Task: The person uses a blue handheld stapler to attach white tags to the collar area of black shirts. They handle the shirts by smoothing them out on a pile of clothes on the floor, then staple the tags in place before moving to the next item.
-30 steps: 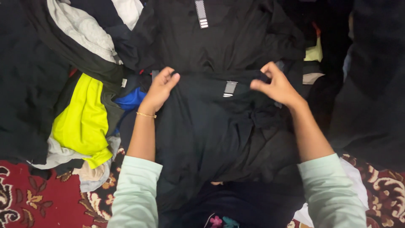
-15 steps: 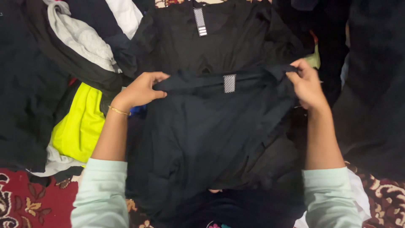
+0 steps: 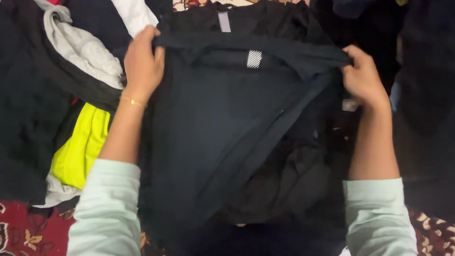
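- At the far corners of the dark garment [image 3: 222, 142], the fingers are pinched shut on cloth: those of the left hand [image 3: 142, 64] curl over the far-left corner of the top edge, and those of the right hand [image 3: 362, 78] clamp the far-right corner.
- Between the two hands the top edge runs taut from left to right, with a small striped tag [image 3: 254, 59] just below it near the middle.
- From that edge the garment hangs and spreads toward the near side, covering the lap area; a diagonal crease runs from the far right down to the near left, and a rumpled darker fold [image 3: 284, 185] bunches under its near-right part.
- Just beyond lies another black garment [image 3: 265, 21] with its own striped tag [image 3: 223, 22], flat and partly hidden by the held edge.
- Judged from the grip, the step in hand is holding the piece spread by its two corners; any next move calls for both pinches to stay even so the edge keeps straight.
- Left of the left forearm lie a grey-and-white garment [image 3: 80, 47] and a bright yellow-green garment [image 3: 78, 151], among more dark clothes.
- Near the bottom corners, a red patterned carpet [image 3: 23, 232] shows under the pile.
- Pale green sleeves [image 3: 106, 208] cover both forearms up to mid-arm, and a thin gold bracelet [image 3: 131, 101] sits on the left wrist.
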